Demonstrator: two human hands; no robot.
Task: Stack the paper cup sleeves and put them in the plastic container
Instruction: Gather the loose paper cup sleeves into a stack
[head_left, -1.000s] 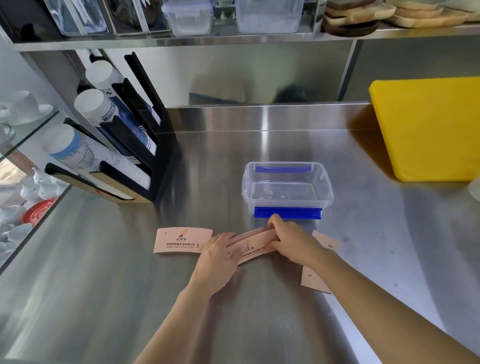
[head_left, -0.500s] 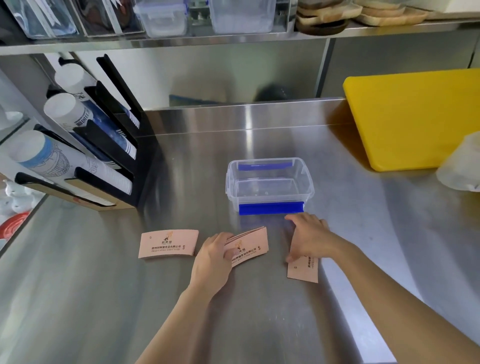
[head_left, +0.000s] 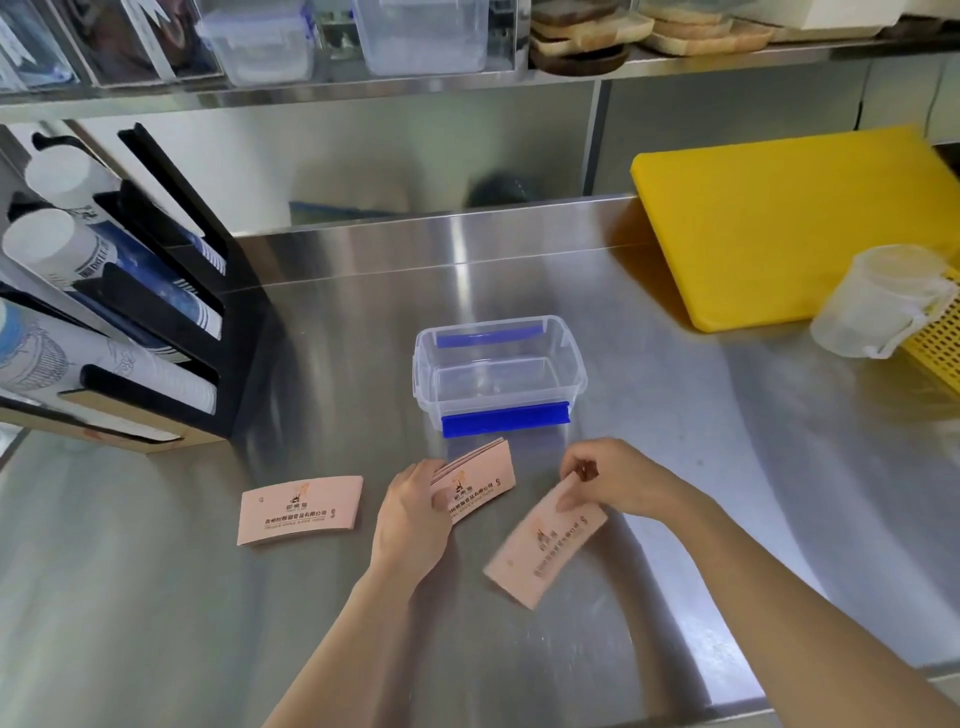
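A clear plastic container (head_left: 575, 385) with blue clips stands open and empty mid-counter. Just in front of it lies a small stack of pink paper cup sleeves (head_left: 480, 486); my left hand (head_left: 413, 512) rests on its left end, holding it down. My right hand (head_left: 610, 480) pinches the top corner of a single pink sleeve (head_left: 545, 548), which hangs tilted, its lower end near the counter. Another single sleeve (head_left: 300, 509) lies flat to the left, apart from both hands.
A black cup dispenser rack (head_left: 156, 332) with paper cups stands at the left. A yellow cutting board (head_left: 795, 223) leans at the back right, with a clear plastic cup (head_left: 878, 306) and a yellow basket (head_left: 935, 348) beside it. A shelf with boxes runs overhead.
My right hand left the stack, went to the sleeve on the right and picked it up by a corner. My left hand stayed on the stack.
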